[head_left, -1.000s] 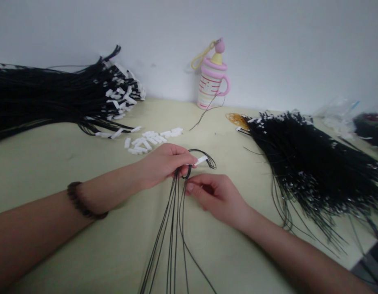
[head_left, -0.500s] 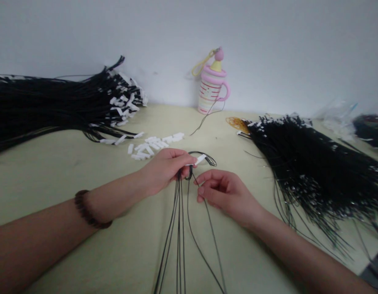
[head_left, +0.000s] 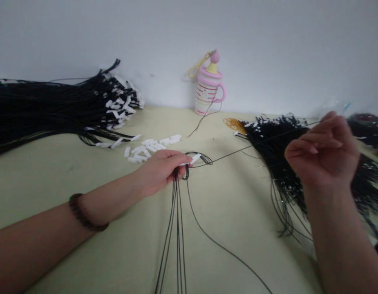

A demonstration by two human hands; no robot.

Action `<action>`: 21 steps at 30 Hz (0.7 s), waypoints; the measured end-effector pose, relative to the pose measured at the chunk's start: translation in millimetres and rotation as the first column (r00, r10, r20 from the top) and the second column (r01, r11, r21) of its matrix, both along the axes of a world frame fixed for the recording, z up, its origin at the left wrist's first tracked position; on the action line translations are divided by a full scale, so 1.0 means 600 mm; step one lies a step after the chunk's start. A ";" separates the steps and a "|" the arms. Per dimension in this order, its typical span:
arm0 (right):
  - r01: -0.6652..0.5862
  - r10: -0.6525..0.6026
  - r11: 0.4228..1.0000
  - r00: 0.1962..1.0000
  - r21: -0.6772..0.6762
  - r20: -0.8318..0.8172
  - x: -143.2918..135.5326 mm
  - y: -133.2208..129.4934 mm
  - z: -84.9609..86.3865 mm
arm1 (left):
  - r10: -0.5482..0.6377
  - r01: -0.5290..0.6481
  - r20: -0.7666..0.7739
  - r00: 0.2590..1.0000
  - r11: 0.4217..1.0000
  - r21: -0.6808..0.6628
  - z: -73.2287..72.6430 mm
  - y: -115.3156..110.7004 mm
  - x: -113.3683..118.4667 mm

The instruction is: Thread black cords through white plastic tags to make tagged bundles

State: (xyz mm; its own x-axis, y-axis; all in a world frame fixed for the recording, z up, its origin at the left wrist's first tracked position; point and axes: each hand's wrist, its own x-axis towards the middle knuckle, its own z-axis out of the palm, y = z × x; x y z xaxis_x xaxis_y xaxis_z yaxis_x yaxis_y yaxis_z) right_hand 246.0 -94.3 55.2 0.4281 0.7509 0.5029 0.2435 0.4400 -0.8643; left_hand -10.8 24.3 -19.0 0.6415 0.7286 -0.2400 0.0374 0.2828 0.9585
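My left hand (head_left: 168, 168) is closed on a bundle of thin black wires (head_left: 178, 228) above the table, with a white connector (head_left: 195, 159) poking out beyond the thumb. Looped wire ends (head_left: 207, 158) curl out past the fingertips, and the long strands hang down toward me. Up at the right, my right hand (head_left: 326, 149) is closed on a single black wire (head_left: 253, 145), which runs taut from there back to the bundle. Another loose strand (head_left: 219, 241) curves away to the lower right.
White connectors (head_left: 146, 149) lie loose beyond my left hand. A big pile of black wires with white ends (head_left: 63, 102) is at left, another pile (head_left: 277, 163) at right. A pink-lidded cup (head_left: 206, 92) stands by the wall, near an orange round piece (head_left: 233, 123).
My right hand has moved from beside the bundle far up and to the right, drawing one wire out taut. My left hand keeps its hold; the view has shifted slightly.
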 end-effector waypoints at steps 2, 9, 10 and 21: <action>0.000 0.000 0.999 1.000 0.033 0.008 0.011 0.000 0.001 | -0.002 0.002 0.019 1.000 1.000 -0.014 -0.002 0.002 0.000; 0.300 -0.299 0.953 0.954 0.036 -0.017 -0.013 0.018 -0.025 | 0.001 0.005 0.068 0.998 0.996 -0.085 -0.013 0.010 0.001; 0.362 -0.366 0.930 0.927 0.060 0.086 -0.027 0.022 -0.037 | 0.005 0.001 0.063 0.998 0.996 -0.091 -0.014 0.011 0.001; 0.089 0.073 0.972 0.766 -0.217 0.639 -0.161 0.035 -0.130 | -0.017 0.017 0.007 1.000 0.999 -0.050 -0.006 0.002 -0.001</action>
State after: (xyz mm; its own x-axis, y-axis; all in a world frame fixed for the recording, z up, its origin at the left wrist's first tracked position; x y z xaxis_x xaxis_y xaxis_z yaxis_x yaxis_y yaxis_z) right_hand 149.6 -73.6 -23.1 0.0738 0.8733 0.4815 0.7761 0.2529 -0.5777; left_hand -11.5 25.8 -22.8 0.6553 0.7049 -0.2716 0.0362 0.3299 0.9433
